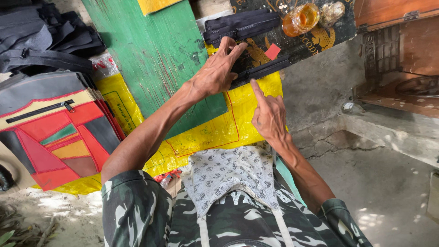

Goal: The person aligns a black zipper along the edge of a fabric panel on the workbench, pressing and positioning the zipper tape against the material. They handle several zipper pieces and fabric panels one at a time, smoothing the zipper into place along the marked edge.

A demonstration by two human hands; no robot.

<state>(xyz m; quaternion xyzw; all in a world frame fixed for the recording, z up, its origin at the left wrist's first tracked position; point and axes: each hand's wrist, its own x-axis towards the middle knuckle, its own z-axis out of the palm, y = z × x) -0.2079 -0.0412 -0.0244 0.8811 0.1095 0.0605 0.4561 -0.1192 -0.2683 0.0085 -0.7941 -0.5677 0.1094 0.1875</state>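
Looking down from the head camera, I see my left hand point(216, 72) spread flat, its fingers point(231, 49) splayed wide and pressing on a black zipper strip point(263, 69) that lies across the dark printed board point(315, 41); it grips nothing, only resting on top; my right hand point(270, 115) sits just beside it, lower and to the right, with the index finger stretched out and its tip touching the near edge of that same zipper strip, the other fingers curled loosely and holding nothing; a small red square patch point(272, 51) lies on the board just above the strip; a folded bundle of black zippers point(240, 25) rests further up, close to my left fingertips; an amber glass jar point(300, 19) lies tilted beside the bundle, near a crumpled pale lump point(332, 12); under the board spreads a yellow woven plastic sack point(215, 132), and a green painted wooden plank point(155, 50) lies across it to the left; at far left stands a stack of patchwork bags in red, grey and cream point(55, 132), with dark grey bags point(41, 36) piled behind; a patterned white cloth point(228, 171) covers my lap; whether the board sits on a desk I cannot tell.
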